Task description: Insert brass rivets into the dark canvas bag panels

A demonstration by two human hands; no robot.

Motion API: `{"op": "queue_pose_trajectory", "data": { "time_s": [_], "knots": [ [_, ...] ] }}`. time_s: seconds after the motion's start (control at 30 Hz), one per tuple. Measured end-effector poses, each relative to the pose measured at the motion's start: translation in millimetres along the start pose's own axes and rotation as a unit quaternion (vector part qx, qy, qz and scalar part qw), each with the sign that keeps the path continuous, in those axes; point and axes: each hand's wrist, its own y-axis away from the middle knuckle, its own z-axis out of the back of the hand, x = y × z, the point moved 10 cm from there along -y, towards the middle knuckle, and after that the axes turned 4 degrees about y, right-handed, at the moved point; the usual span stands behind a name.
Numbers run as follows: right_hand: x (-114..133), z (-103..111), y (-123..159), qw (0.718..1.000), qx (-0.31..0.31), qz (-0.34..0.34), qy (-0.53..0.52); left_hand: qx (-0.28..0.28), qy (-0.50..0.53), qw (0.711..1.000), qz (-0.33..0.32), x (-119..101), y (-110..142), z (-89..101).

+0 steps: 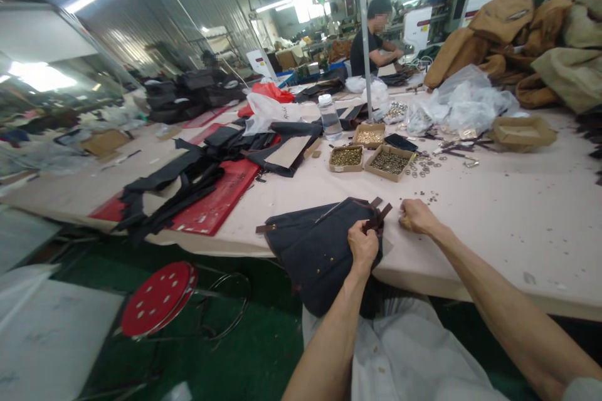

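Observation:
A dark navy fabric piece, like a bag panel (308,241), hangs partly over the table's front edge and onto my lap. It has brown strap tabs and small brass-coloured rivets. My left hand (362,245) is closed on a short brown leather strap (383,215) at its right-hand end. Just to the right, apart from the fabric, my right hand (417,216) is closed with fingertips pinched above the table. What it holds, if anything, is too small to make out. Loose small metal fittings (426,195) lie just beyond it.
Cardboard boxes of small metal parts (345,168) stand behind the fabric, near a water bottle (330,118) and a metal pole (364,37). Dark pieces lie on a red board (226,200) at left. A red stool (160,297) stands below. Another person (364,50) sits beyond.

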Motion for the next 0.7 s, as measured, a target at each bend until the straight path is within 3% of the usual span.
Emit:
{"op": "queue_pose_trajectory", "data": {
  "time_s": [0.1,0.23,0.3,0.37,0.57,0.7],
  "knots": [
    [2.3,-1.3,7.6,0.982,-0.025,-0.03,-0.182,-0.002,0.039,0.999,-0.002,1.1,0.7,0.3],
    [21.1,-20.3,15.2,0.899,-0.013,-0.057,-0.435,0.002,0.084,0.996,-0.025,-3.4,1.9,-0.5],
    [39.6,-28.0,14.1,0.863,0.004,-0.042,-0.504,0.01,0.097,0.995,-0.035,-8.6,3.0,-0.8],
    [55.6,-32.2,10.8,0.845,0.015,-0.024,-0.534,0.021,0.122,0.992,-0.021,-10.2,3.4,-1.1],
    [72.2,-36.3,2.4,0.849,0.0,0.018,-0.528,0.013,0.291,0.945,0.151,18.3,-2.4,-6.0],
    [76.0,-36.6,5.4,0.86,-0.01,0.054,-0.507,-0.01,0.296,0.935,0.195,31.3,-13.8,-11.0]
  ]
}}
